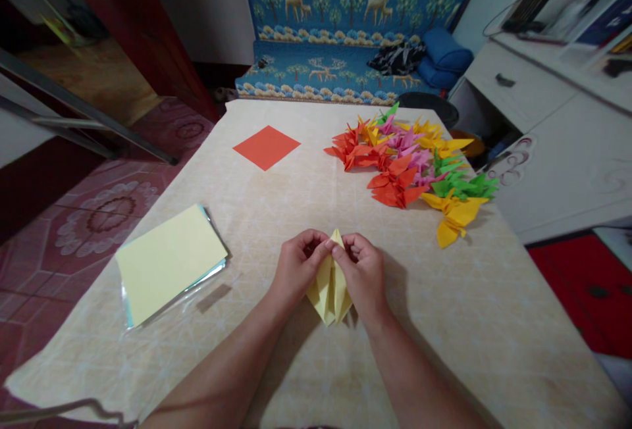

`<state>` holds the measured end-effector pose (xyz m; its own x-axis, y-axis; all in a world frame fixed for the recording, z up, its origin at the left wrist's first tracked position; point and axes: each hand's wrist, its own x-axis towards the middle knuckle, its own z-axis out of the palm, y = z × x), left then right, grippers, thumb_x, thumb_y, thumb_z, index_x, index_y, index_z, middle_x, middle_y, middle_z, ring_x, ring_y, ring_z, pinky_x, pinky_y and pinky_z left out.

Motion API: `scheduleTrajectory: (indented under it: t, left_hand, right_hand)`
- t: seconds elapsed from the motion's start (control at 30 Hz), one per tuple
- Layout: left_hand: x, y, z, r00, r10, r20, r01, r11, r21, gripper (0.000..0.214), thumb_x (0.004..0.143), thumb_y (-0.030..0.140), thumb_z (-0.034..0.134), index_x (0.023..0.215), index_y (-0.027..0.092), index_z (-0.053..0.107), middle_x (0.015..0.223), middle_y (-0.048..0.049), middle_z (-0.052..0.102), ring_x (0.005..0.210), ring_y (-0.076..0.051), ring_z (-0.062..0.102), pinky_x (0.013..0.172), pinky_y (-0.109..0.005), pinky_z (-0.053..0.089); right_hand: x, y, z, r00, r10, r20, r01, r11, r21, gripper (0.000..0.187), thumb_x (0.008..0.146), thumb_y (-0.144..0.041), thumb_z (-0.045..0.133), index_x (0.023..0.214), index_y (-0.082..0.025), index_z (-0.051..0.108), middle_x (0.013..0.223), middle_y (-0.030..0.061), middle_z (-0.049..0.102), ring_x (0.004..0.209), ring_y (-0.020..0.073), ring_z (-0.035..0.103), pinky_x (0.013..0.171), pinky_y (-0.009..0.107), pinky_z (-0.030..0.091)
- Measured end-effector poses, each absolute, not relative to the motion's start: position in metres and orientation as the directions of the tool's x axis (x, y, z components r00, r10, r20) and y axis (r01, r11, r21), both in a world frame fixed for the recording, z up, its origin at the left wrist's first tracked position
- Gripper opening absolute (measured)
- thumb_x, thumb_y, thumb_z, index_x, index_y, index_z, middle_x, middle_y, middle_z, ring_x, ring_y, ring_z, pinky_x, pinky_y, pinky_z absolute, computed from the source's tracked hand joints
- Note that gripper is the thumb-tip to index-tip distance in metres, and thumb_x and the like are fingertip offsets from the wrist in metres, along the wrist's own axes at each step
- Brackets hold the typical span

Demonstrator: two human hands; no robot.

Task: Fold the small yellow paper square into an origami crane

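A pale yellow folded paper [324, 292] is held between my hands near the middle of the table, its narrow tip pointing away from me and its split lower end toward me. My left hand [302, 259] pinches its upper left part between thumb and curled fingers. From the other side, my right hand [362, 270] pinches the upper right part. Both thumbs press close together just below the tip, hiding the folds under them. Creases and layered flaps show in the lower half of the paper.
A stack of pale yellow paper [172, 261] in a clear wrapper lies at left. Farther back is a flat red paper square [266, 147]. Several folded paper cranes [395, 182] in red, orange, pink and green crowd the right back of the cloth-covered table [276, 202]. A blue sofa [320, 54] stands beyond.
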<state>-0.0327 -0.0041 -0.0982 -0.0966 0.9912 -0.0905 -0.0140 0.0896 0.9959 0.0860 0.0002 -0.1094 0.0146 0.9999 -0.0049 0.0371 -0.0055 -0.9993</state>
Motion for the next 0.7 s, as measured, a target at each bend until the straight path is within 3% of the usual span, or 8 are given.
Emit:
scheduleTrajectory:
  t: [0.27, 0.7]
  left_hand:
    - [-0.0368, -0.0010, -0.1050, -0.090, 0.983, -0.157, -0.087, 0.150, 0.985, 0.021, 0.071, 0.032, 0.069, 0.068, 0.013, 0.061, 0.059, 0.0005, 0.057, 0.053, -0.008, 0.047, 0.052, -0.019, 0.036]
    - [-0.0349, -0.0007, -0.1049, -0.100, 0.988, -0.118, -0.107, 0.107, 0.988, 0.020, 0.073, 0.031, 0.068, 0.071, 0.013, 0.060, 0.064, -0.0005, 0.059, 0.056, -0.008, 0.050, 0.053, -0.018, 0.038]
  right_hand:
    - [0.0847, -0.0014, -0.1112, -0.017, 1.000, 0.003, 0.016, 0.003, -1.000, 0.011, 0.078, -0.028, 0.057, 0.074, -0.019, 0.055, 0.064, -0.0025, 0.053, 0.056, 0.0118, 0.049, 0.051, 0.021, 0.037]
    - [0.0832, -0.0016, -0.1088, -0.047, 0.999, 0.008, 0.030, 0.009, -1.000, 0.009, 0.078, -0.027, 0.056, 0.074, -0.020, 0.054, 0.065, -0.0029, 0.053, 0.059, 0.0127, 0.051, 0.053, 0.021, 0.039]
